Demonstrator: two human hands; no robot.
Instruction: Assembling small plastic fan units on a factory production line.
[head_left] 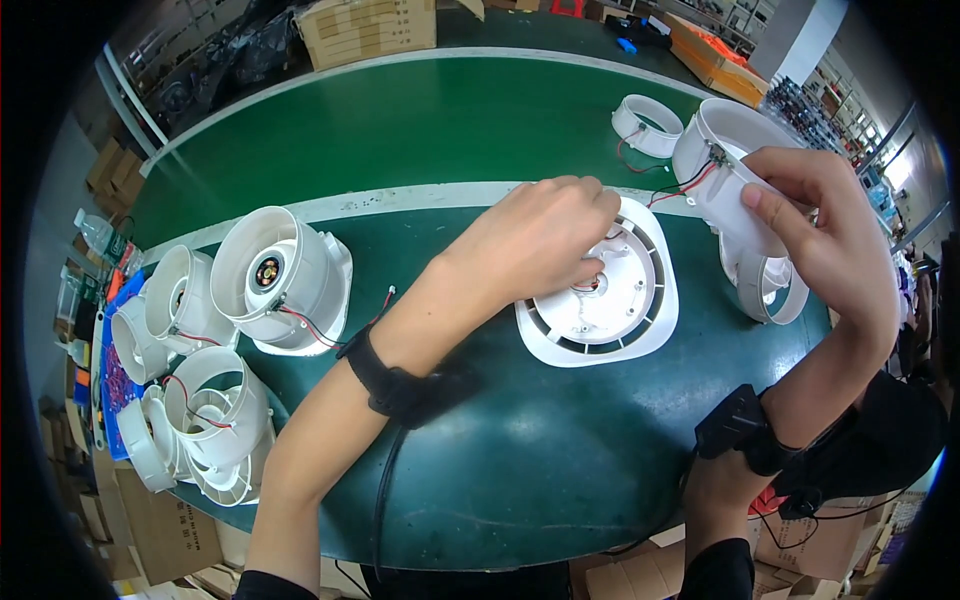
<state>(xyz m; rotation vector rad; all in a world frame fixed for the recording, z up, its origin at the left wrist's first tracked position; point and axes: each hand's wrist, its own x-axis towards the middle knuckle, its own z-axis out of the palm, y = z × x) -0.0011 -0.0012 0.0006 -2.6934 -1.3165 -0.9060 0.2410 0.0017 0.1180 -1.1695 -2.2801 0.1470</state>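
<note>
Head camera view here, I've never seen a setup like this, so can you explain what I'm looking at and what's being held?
There's no machine: a person works with a bare left hand and a bare right hand, a black strap on each wrist. The one picture comes from a wide fisheye camera on the person's head, looking down, so straight edges bend.

The right hand holds a white cylindrical plastic housing with red and black wires. The left hand reaches over a white rounded-square plastic base, fingertips near its centre; whether they grip anything is hard to tell.

The base lies on a dark green table. To the left stand more white cylindrical housings; toward the upper right sits a short white plastic ring.
</note>
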